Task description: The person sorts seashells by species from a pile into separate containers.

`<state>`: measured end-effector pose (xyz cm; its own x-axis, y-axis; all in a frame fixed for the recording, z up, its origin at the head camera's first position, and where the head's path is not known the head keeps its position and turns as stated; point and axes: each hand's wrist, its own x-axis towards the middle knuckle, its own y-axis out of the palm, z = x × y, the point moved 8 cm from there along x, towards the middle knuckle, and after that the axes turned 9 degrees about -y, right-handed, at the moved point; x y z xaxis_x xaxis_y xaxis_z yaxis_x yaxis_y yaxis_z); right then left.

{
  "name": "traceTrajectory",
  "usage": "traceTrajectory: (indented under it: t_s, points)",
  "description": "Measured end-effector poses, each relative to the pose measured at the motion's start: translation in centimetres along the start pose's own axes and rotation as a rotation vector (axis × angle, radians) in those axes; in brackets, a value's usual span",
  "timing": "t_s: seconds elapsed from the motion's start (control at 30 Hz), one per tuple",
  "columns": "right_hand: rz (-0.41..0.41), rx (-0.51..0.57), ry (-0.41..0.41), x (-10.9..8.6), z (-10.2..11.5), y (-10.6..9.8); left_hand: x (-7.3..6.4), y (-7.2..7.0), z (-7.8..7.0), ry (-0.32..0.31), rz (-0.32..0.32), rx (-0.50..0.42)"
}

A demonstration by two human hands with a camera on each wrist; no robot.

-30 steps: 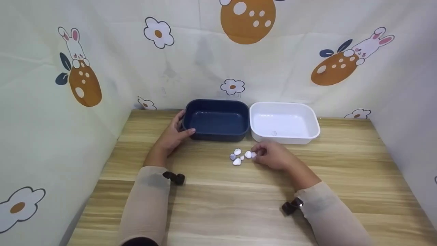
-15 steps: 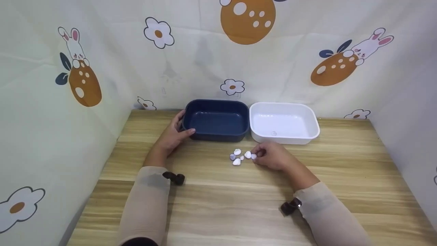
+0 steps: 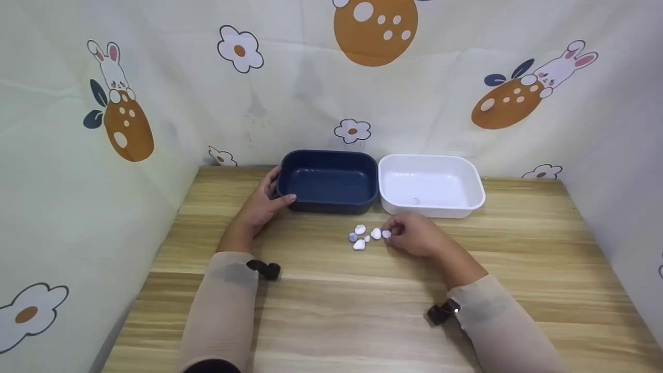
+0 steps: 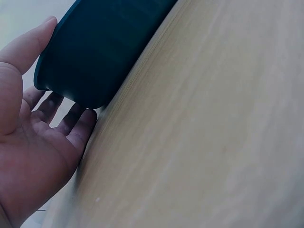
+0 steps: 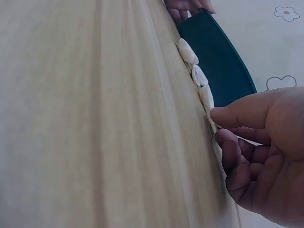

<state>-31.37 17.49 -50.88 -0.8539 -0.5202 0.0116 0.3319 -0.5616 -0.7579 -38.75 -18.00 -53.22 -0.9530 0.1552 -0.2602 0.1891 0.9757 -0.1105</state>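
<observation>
My left hand holds the left end of a dark blue rectangular tub, its thumb at the front rim and its fingers along the side. The left wrist view shows the thumb and fingertips against the outer wall of this tub. Over the wood table, my right hand pinches a small pale lilac pebble between thumb and forefinger. Immediately left of it lies a white pebble. In the right wrist view, the fingers mostly hide the pinched pebble, and white pebbles line up beyond them.
A white rectangular tub stands right beside the blue one, against the patterned cloth backdrop. More small pebbles, among them a white one and a bluish one, lie in front of the blue tub on the table.
The lilac pebble at the right fingertips has shifted slightly right, away from the white pebble beside it. The left hand and both tubs stay put.
</observation>
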Motion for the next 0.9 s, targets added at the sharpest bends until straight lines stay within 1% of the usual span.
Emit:
traceTrajectory:
  t_s: [0.27,0.47,0.73,0.9]
  points:
    - [0.004,0.019,0.019,-0.3,0.6,-0.7,0.0,-0.1,0.1,-0.004,0.0,-0.016]
    - [-0.029,0.06,0.052,-0.7,1.1,-1.8,0.1,-0.1,0.2,-0.016,-0.005,0.01]
    - [-0.08,0.055,0.068,-1.1,1.0,-3.6,0.0,0.0,0.0,0.001,-0.006,0.0]
    - [-0.126,0.031,0.08,-1.5,0.6,-5.3,0.0,0.0,0.0,0.019,0.003,-0.026]
